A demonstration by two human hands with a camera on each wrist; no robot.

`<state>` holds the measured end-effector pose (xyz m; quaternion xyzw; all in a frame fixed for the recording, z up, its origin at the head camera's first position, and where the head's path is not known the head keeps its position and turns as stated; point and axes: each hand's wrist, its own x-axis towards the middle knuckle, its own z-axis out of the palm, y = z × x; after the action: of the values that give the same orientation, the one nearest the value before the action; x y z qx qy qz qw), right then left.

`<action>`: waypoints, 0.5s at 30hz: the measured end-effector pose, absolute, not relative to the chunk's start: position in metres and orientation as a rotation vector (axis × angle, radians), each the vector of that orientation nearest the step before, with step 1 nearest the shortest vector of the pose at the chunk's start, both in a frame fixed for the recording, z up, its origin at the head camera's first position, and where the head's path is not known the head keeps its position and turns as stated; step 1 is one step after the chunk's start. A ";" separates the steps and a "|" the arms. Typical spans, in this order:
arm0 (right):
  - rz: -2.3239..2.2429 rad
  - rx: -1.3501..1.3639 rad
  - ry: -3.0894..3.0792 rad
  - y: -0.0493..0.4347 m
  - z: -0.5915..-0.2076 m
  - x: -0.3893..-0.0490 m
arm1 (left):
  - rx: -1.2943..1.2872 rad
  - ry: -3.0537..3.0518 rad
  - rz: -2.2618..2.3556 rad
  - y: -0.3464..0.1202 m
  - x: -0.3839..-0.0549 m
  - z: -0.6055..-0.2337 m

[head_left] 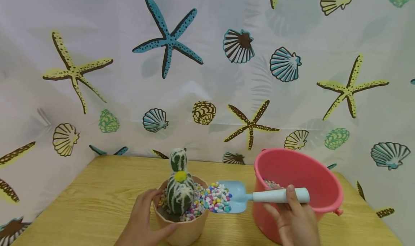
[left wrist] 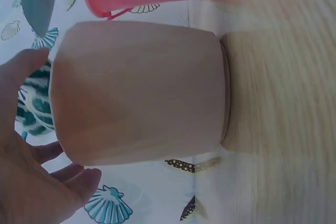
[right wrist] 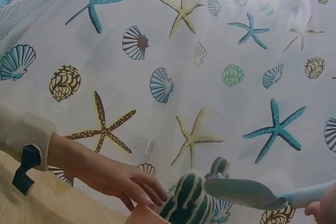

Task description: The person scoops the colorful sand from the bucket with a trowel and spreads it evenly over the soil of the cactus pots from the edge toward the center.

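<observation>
A cactus (head_left: 181, 195) with white stripes and a yellow flower stands in a peach-coloured flowerpot (head_left: 191, 233), among small multicoloured pebbles. My left hand (head_left: 142, 215) grips this pot at its rim, fingers at the left side and thumb across the front. My right hand (head_left: 299, 220) holds a light-blue trowel (head_left: 238, 195) by its handle, thumb on top. Colourful pebbles (head_left: 217, 199) heap on the blade, whose tip reaches over the pot's right rim. In the right wrist view the trowel blade (right wrist: 241, 191) appears beside the cactus (right wrist: 186, 203).
A pink bucket (head_left: 266, 217) stands right of the pot, behind the trowel's handle, with more pebbles (head_left: 272, 184) inside. Under everything is a wooden table (head_left: 97, 192). A white cloth (head_left: 207, 84) printed with starfish and shells hangs behind and at both sides.
</observation>
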<state>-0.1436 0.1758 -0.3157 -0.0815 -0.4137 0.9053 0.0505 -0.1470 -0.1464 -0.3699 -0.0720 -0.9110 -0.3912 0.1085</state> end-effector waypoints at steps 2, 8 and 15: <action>2.746 -0.219 -1.276 0.172 -0.317 -0.144 | -0.186 -2.757 -1.221 -0.149 -0.152 -0.367; 2.731 -0.193 -1.312 0.163 -0.319 -0.143 | -0.220 -2.905 -1.296 -0.156 -0.165 -0.365; 2.671 -0.204 -1.401 0.156 -0.316 -0.143 | -0.189 -3.033 -0.982 -0.151 -0.165 -0.361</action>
<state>-0.1426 0.1559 -0.3159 -0.0674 -0.4627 0.8820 0.0592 -0.1651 -0.1512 -0.3614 -0.0593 -0.9494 -0.3073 -0.0260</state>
